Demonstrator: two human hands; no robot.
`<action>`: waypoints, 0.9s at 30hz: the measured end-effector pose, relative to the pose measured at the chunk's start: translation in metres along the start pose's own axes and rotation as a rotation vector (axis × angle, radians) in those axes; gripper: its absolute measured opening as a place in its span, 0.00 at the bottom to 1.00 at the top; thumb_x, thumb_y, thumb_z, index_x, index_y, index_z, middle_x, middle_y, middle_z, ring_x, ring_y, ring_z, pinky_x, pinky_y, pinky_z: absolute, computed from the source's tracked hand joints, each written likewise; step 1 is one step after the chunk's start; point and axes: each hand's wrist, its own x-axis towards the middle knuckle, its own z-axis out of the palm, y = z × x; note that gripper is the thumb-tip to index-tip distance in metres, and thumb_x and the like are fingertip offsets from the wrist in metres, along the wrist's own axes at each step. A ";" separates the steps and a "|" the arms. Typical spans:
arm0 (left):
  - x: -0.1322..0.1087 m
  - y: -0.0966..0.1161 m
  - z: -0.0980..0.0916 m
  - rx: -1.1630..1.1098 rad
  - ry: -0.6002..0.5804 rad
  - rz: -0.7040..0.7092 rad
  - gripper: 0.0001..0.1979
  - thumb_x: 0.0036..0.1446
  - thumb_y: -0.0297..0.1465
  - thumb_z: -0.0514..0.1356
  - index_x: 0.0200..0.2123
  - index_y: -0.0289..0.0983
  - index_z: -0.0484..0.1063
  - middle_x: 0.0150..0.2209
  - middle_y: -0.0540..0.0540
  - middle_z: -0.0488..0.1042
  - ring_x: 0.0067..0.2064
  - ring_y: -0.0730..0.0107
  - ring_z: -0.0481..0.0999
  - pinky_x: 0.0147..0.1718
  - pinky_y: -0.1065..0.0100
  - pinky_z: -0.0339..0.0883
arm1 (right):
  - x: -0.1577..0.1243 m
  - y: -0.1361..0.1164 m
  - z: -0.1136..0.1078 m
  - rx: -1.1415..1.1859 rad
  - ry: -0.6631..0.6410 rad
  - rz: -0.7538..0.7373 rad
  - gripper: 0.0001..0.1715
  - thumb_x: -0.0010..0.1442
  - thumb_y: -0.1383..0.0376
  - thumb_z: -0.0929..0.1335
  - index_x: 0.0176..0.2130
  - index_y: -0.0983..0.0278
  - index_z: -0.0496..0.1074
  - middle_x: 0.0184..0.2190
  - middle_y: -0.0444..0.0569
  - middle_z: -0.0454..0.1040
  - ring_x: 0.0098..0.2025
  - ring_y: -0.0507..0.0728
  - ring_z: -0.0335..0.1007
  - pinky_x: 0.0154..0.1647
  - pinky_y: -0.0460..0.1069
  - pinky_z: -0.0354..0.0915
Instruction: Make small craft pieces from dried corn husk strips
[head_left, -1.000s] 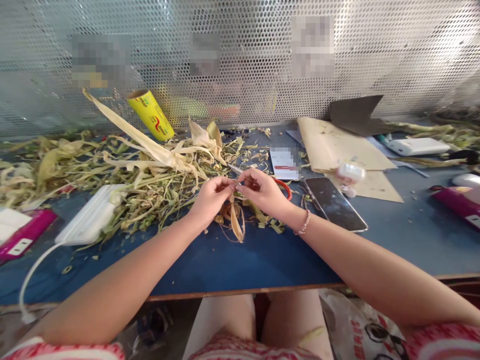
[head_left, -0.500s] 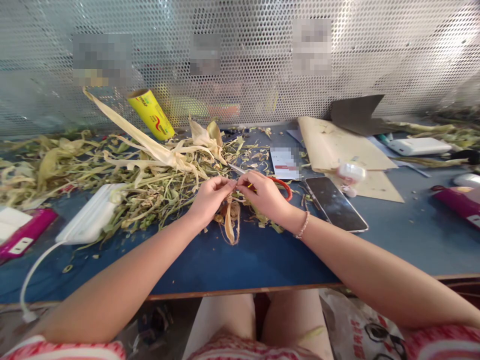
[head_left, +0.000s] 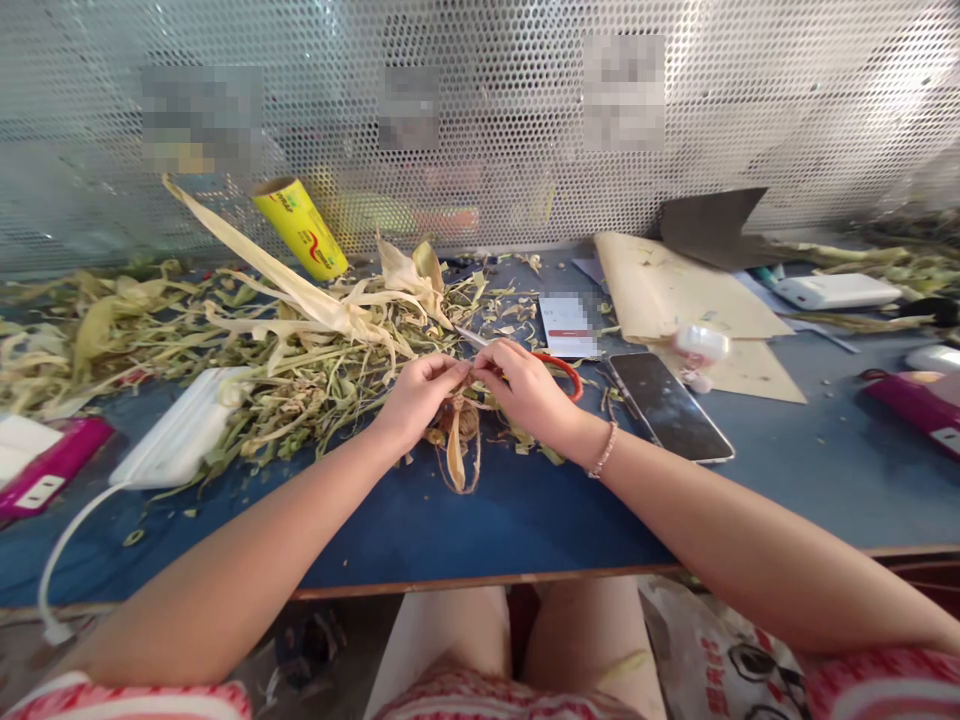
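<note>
My left hand (head_left: pixel 420 395) and my right hand (head_left: pixel 525 385) meet above the table, thumbs and forefingers pinched together. Between and below the fingertips is a small brown bundle of dried husk (head_left: pixel 455 455) tied with thin twine (head_left: pixel 478 462), a loop of which hangs toward me. Both hands appear to pinch the twine, though the exact spot is hidden by the fingers. Scissors with a red handle (head_left: pixel 574 378) lie behind my right hand, their blade showing past the knuckles. Dried husks and stalks (head_left: pixel 330 390) are heaped beside my left hand.
A yellow cardboard tube (head_left: pixel 307 230) leans near the perforated metal screen (head_left: pixel 495 130). White power strip (head_left: pixel 180 430) and pink packet (head_left: pixel 60 465) lie left. To the right are a phone (head_left: pixel 671 405), a card (head_left: pixel 562 325), brown paper (head_left: pixel 667 290) and an earphone case (head_left: pixel 701 343).
The hands stay pinched in nearly the same place. The hanging twine loop has opened slightly wider and the husk strip below has shifted a little. A small yellow bit by my right fingers no longer shows.
</note>
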 end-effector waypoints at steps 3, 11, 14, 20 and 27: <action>0.001 -0.001 -0.001 0.030 0.011 -0.015 0.14 0.43 0.40 0.61 0.24 0.34 0.68 0.21 0.51 0.64 0.22 0.78 0.63 0.21 0.73 0.56 | -0.001 0.000 0.000 -0.002 -0.007 -0.013 0.05 0.55 0.71 0.61 0.29 0.62 0.61 0.29 0.47 0.65 0.33 0.52 0.60 0.35 0.48 0.58; 0.003 -0.009 -0.002 0.092 0.037 0.021 0.13 0.46 0.39 0.59 0.24 0.34 0.68 0.18 0.52 0.63 0.19 0.79 0.61 0.19 0.74 0.55 | -0.001 -0.006 0.000 0.104 0.036 0.092 0.02 0.53 0.70 0.63 0.30 0.63 0.63 0.29 0.46 0.68 0.32 0.52 0.63 0.34 0.48 0.60; 0.004 -0.012 -0.003 0.098 0.047 0.029 0.14 0.46 0.40 0.59 0.25 0.34 0.68 0.18 0.52 0.63 0.19 0.79 0.61 0.18 0.75 0.54 | -0.001 -0.009 0.000 0.180 0.054 0.143 0.02 0.51 0.70 0.63 0.30 0.63 0.63 0.28 0.45 0.68 0.31 0.51 0.64 0.33 0.47 0.61; 0.001 -0.005 0.001 0.028 0.078 -0.029 0.14 0.42 0.40 0.61 0.24 0.33 0.69 0.19 0.52 0.64 0.19 0.78 0.63 0.20 0.73 0.58 | -0.002 -0.007 0.002 0.324 0.081 0.201 0.04 0.51 0.69 0.64 0.31 0.63 0.64 0.29 0.45 0.70 0.33 0.50 0.66 0.35 0.48 0.63; -0.001 0.001 0.006 -0.074 0.115 -0.076 0.14 0.39 0.38 0.63 0.23 0.32 0.69 0.21 0.51 0.66 0.22 0.78 0.66 0.23 0.72 0.61 | 0.000 -0.005 0.006 0.579 0.072 0.316 0.06 0.50 0.66 0.66 0.31 0.63 0.62 0.29 0.44 0.70 0.33 0.50 0.67 0.36 0.48 0.64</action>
